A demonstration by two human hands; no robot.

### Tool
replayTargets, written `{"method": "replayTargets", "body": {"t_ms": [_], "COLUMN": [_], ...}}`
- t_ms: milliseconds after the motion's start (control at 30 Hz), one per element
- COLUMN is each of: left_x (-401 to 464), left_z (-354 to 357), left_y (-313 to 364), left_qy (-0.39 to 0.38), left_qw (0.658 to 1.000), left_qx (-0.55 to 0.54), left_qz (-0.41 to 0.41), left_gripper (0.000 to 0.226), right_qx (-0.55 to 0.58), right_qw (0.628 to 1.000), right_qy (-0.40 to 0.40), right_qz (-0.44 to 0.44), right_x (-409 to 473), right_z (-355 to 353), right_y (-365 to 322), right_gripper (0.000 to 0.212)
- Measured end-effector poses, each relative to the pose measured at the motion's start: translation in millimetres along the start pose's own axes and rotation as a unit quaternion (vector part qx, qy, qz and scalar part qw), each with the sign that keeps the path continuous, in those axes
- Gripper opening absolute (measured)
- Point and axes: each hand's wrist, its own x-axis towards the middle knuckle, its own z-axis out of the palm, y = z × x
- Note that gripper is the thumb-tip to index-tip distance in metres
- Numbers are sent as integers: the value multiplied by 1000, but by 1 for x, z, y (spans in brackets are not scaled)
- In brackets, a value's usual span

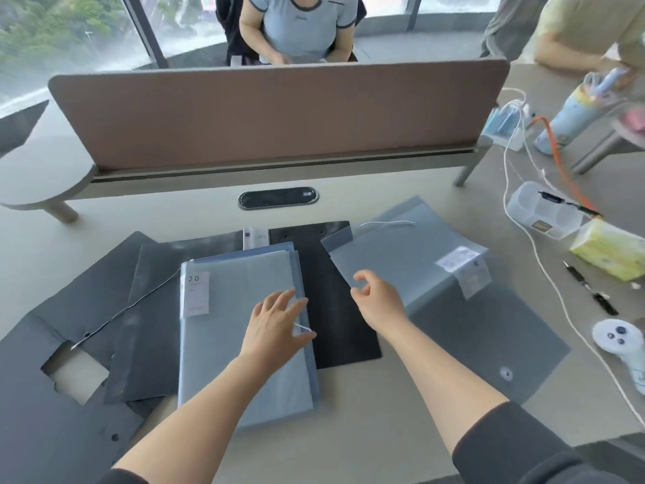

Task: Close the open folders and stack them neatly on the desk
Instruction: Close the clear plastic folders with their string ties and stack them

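Note:
A closed light-blue folder (223,330) with a "20" label lies in the middle of the desk. My left hand (277,323) rests flat on its right edge, fingers spread, holding nothing. A grey translucent envelope folder (450,302) lies to the right, its flap (340,255) standing up at its left end. My right hand (375,296) hovers at that flap, fingers curled and apart, with nothing gripped. A black clipboard-like folder (335,309) lies between the two. Dark grey open folders (87,309) spread out at the left, with a string across them.
A brown divider screen (272,113) crosses the back of the desk. At the right lie a white cable (544,267), a clear plastic box (544,213), a tissue pack (610,253), a pen (590,288) and a white controller (619,340). Other people sit beyond the screen and at the right.

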Motion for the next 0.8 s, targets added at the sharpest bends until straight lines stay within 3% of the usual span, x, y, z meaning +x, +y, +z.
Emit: {"method": "replayTargets", "body": {"t_ms": [200,567,800], "left_x": [29,72,81], "left_z": [5,43,55], "left_y": [79,157,180], "left_qy": [-12,-69,-77], "left_qw": [998,997,995], "left_qx": [-49,-43,-33], "left_qz": [21,-10,-57], "left_gripper": [61,68,73], "right_qx": [15,18,13], "right_qw": [998,989,987], "right_qy": [60,114,119], "right_qz": [25,92,104], "right_x": [-4,23,46], "right_z": [-73,-151,-169], "right_y": [46,145,179], "right_gripper": [52,50,63]}}
